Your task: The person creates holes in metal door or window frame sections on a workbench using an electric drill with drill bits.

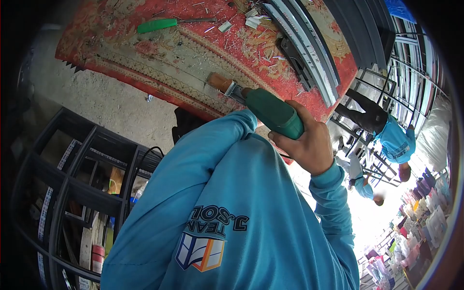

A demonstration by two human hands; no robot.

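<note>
My right hand [309, 142] is wrapped round the rear of a dark green tool body [275, 113], thumb on the near side and fingers over the far side. A metal neck [235, 91] and an orange-brown block-like end [220, 82] extend from its front, over the edge of the carpet-covered table [193, 72]. My left arm reaches under the tool; its sleeve cuff [249, 118] sits beside the body, and the left hand is almost wholly hidden behind it. Beyond the tool lies a long dark metal piece [296, 63].
A green-handled tool [157, 25] with a metal shaft lies at the table's far left, among scattered shavings. Curved-looking metal strips [309, 46] rest at the right. A black frame rack [67, 179] stands lower left. Two people [396, 140] work among metal frames at right.
</note>
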